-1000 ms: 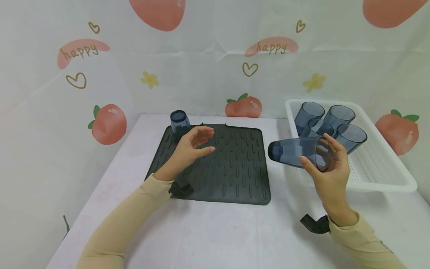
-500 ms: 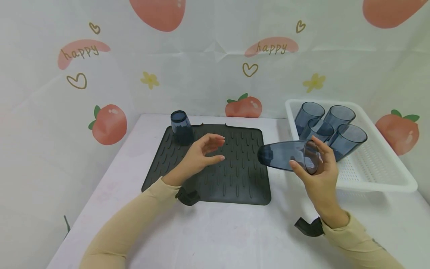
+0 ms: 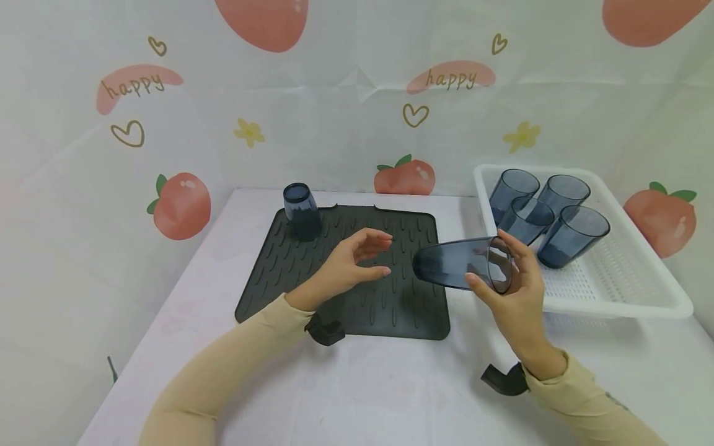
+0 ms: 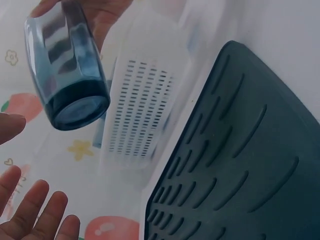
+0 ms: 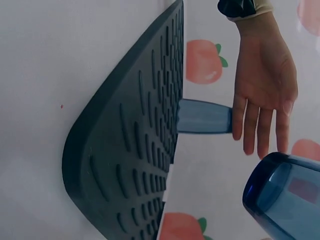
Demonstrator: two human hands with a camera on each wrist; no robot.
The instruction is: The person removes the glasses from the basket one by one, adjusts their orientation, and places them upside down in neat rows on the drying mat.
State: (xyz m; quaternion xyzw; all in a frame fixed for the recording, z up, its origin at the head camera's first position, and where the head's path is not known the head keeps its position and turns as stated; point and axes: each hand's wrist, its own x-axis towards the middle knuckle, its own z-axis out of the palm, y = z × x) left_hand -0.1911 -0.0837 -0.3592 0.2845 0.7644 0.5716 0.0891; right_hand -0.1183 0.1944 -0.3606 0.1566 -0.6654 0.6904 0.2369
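My right hand (image 3: 515, 291) pinches a blue-tinted drinking glass (image 3: 454, 263) near its rim, fingers on top and thumb below. The glass lies sideways in the air, its thick base pointing left over the right edge of a black ridged mat (image 3: 401, 310). Left of that base, my left hand (image 3: 348, 266) hovers above the mat with fingers bent loosely and thumb apart, holding nothing. In the left wrist view, the held glass (image 4: 70, 70) faces base-first toward the left fingers (image 4: 37, 215). Another glass (image 3: 301, 210) stands upside down at the mat's back left corner.
A white perforated basket (image 3: 630, 303) stands on the right with several matching glasses (image 3: 574, 232) tilted inside it. The white table (image 3: 390, 390) extends in front of the mat. A fruit-patterned backdrop (image 3: 334, 142) rises behind.
The right hand has carried the glass left and slightly down, away from the basket toward the mat. The left hand has moved right and a little lower, toward the glass's base.
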